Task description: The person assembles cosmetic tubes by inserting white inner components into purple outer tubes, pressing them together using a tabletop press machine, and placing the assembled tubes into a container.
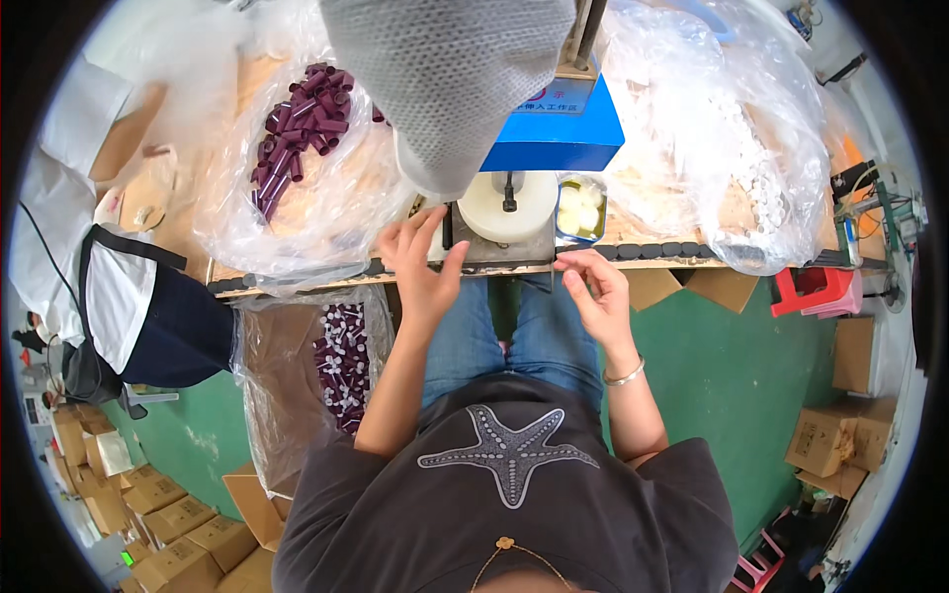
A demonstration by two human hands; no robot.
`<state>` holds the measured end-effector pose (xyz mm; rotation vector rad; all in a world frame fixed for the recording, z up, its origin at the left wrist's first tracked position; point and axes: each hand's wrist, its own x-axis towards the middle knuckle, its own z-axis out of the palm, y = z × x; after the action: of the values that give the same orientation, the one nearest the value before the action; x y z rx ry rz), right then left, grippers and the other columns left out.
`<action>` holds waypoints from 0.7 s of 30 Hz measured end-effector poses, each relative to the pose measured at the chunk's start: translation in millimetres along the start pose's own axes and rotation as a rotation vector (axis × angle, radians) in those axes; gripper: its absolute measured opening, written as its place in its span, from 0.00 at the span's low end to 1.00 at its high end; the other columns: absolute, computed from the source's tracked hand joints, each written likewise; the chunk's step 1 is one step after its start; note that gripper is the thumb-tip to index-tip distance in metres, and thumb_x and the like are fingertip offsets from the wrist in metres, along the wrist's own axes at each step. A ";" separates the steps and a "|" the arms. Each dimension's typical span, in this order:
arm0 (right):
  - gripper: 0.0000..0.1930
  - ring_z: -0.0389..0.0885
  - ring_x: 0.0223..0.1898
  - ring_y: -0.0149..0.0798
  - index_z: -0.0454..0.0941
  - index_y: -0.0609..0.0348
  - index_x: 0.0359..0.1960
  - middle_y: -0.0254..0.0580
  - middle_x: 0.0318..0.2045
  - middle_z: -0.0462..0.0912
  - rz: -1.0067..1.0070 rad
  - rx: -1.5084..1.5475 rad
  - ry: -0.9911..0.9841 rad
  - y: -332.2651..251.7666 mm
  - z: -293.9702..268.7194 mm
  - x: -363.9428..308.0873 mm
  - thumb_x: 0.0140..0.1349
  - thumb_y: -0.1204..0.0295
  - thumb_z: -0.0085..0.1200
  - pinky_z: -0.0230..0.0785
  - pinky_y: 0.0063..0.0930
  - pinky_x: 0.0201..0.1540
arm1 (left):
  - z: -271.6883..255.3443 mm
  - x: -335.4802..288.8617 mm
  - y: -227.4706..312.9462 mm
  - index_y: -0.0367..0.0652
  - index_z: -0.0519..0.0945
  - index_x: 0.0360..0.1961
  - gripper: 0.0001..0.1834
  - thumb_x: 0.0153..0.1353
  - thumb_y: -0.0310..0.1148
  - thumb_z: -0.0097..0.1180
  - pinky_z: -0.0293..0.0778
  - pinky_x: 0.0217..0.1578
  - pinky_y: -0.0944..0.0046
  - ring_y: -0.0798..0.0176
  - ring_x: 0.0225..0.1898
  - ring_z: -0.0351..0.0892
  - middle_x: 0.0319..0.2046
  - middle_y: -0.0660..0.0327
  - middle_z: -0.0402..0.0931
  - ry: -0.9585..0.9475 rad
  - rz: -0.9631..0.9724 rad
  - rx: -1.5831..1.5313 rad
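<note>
My left hand [425,259] is raised at the front edge of the bench with its fingers spread, and I see nothing in it. It is just left of the metal base plate [509,249] of a small bench press with a blue housing [568,138]. A round white disc [504,210] sits on this base, under a dark spindle [509,193]. My right hand [600,295] is at the base's right front corner, fingers bent, with thumb and forefinger apart. No object shows between them. A small tin [580,235] of pale pieces stands behind that hand.
Purple tubes [301,128] lie heaped on clear plastic at the left. Small white parts [756,198] lie in plastic sheeting at the right. A plastic-lined box [341,366] below holds purple-and-white pieces. Dotted grey fabric [445,79] hangs before the press. A red stool [806,292] stands right.
</note>
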<state>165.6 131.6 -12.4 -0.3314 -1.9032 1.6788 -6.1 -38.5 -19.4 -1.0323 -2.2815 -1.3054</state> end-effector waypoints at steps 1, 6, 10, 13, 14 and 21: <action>0.10 0.78 0.37 0.28 0.79 0.67 0.45 0.41 0.38 0.82 0.001 0.000 -0.002 -0.5 1.4 -0.4 0.63 0.77 0.55 0.70 0.19 0.41 | 5.4 2.3 1.3 0.46 0.79 0.52 0.25 0.49 0.32 0.67 0.52 0.56 0.48 0.48 0.54 0.59 0.52 0.62 0.74 -0.005 0.016 -0.020; 0.09 0.78 0.35 0.28 0.80 0.66 0.43 0.40 0.35 0.83 -0.003 -0.062 -0.053 -3.9 5.3 -4.2 0.62 0.77 0.55 0.70 0.20 0.40 | 27.0 14.4 10.7 0.46 0.81 0.46 0.21 0.48 0.33 0.67 0.52 0.54 0.46 0.51 0.55 0.61 0.49 0.64 0.76 -0.065 -0.004 -0.021; 0.11 0.77 0.32 0.27 0.80 0.65 0.45 0.39 0.33 0.82 -0.014 -0.078 -0.042 -10.5 10.7 -4.4 0.61 0.78 0.57 0.70 0.20 0.38 | 17.5 18.0 17.5 0.45 0.80 0.43 0.17 0.50 0.31 0.65 0.54 0.49 0.50 0.57 0.51 0.68 0.40 0.63 0.79 -0.053 0.055 -0.041; 0.15 0.77 0.33 0.29 0.78 0.66 0.50 0.40 0.33 0.80 -0.083 -0.043 -0.074 -31.0 22.0 0.9 0.61 0.80 0.57 0.70 0.21 0.37 | -18.9 16.1 37.4 0.42 0.78 0.44 0.17 0.51 0.28 0.63 0.62 0.43 0.55 0.53 0.40 0.75 0.36 0.59 0.77 -0.218 0.253 -0.058; 0.15 0.77 0.33 0.29 0.78 0.66 0.50 0.40 0.33 0.80 -0.073 -0.037 -0.079 -40.2 24.0 7.0 0.61 0.80 0.57 0.70 0.21 0.37 | -27.8 13.4 43.5 0.42 0.78 0.44 0.17 0.51 0.28 0.63 0.62 0.43 0.55 0.53 0.40 0.75 0.36 0.59 0.77 -0.223 0.244 -0.053; 0.12 0.75 0.25 0.32 0.80 0.65 0.43 0.40 0.25 0.78 -0.243 -0.172 -0.223 -46.7 40.7 24.9 0.55 0.81 0.59 0.68 0.22 0.31 | -50.7 9.1 60.1 0.38 0.77 0.44 0.18 0.49 0.24 0.62 0.67 0.35 0.55 0.50 0.32 0.73 0.32 0.56 0.74 -0.338 0.275 -0.131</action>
<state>131.2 103.1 37.2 0.0250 -2.1598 1.4444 27.1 -57.9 49.9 -1.6570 -2.1951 -1.2551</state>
